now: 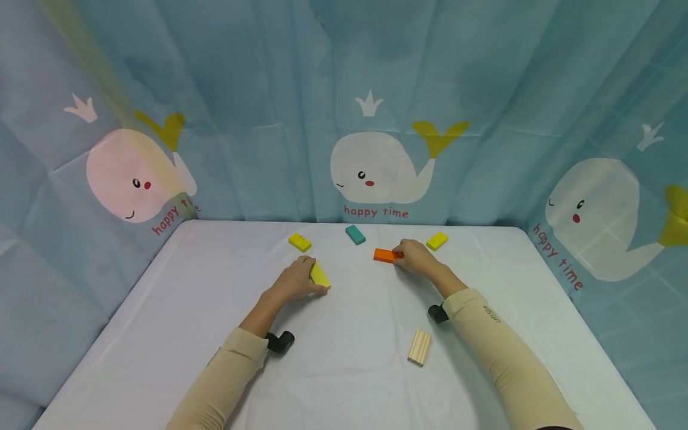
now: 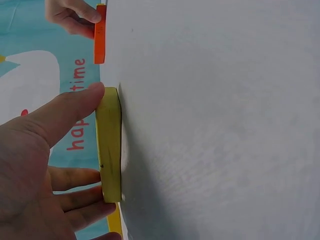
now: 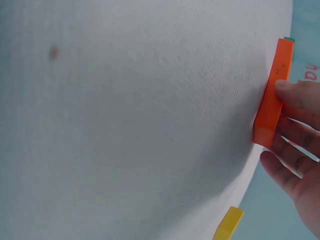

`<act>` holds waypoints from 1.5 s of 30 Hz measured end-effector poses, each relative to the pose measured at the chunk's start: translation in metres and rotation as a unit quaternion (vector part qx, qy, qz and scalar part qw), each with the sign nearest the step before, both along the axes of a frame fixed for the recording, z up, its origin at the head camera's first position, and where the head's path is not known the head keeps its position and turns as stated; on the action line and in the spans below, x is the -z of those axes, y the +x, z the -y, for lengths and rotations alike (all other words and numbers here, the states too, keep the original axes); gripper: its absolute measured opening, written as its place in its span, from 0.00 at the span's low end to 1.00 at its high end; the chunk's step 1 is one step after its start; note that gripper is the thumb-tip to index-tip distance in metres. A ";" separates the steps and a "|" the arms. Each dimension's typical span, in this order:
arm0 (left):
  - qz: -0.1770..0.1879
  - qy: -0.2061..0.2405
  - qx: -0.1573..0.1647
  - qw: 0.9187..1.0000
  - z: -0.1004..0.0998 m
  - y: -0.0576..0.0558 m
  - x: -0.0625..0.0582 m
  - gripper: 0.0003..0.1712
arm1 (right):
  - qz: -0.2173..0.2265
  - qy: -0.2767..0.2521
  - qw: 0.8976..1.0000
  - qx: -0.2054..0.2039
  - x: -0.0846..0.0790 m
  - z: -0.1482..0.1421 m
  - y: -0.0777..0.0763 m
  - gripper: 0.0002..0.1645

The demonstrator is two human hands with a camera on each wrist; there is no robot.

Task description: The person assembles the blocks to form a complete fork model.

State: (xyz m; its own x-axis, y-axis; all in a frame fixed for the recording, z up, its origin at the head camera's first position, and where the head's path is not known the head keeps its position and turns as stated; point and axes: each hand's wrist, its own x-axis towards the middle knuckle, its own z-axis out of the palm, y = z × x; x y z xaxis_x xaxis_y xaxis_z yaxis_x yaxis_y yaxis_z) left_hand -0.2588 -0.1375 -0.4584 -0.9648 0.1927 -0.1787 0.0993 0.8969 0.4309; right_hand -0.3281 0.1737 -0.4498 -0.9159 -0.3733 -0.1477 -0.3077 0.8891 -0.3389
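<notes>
A long yellow block with straight edges (image 1: 320, 276) and a long bright-orange rectangular block (image 1: 383, 255) are each held over a white-covered counter (image 1: 344, 382). The yellow one shows a smooth, matt side face with a few small dark marks in the left wrist view; the orange one carries small dark spots near its middle in the right wrist view.

Red lettering on the pale blue curtain (image 1: 269, 179) behind reads "happy time", repeated under white whales. Dark print on the right beige sleeve (image 1: 500, 352) is too small to read.

The left hand (image 1: 294, 279) has a wide grip, spanning the yellow block's length, thumb at one end and fingers at the other; the block lies on the right side of the palm. The right hand (image 1: 416, 258) has a narrower grip, pinching the orange block near its right end, so most of the block juts out leftward.

Beyond the left hand lies a small yellow block (image 1: 300, 242); a teal block (image 1: 355, 235) sits farther back, between the hands. Another yellow block (image 1: 437, 240) lies just beside the right hand, and a ribbed pale-wood piece (image 1: 419, 347) lies nearer the person.
</notes>
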 end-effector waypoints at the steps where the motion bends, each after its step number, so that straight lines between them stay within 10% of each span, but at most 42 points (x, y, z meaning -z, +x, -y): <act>1: 0.002 0.000 0.000 1.000 0.000 0.000 0.000 0.52 | 0.001 0.000 1.000 0.001 0.000 0.000 0.000 0.23; 45: -0.034 0.048 0.064 0.996 -0.028 0.002 -0.002 0.50 | 0.007 -0.011 1.000 0.007 0.001 -0.001 -0.002 0.22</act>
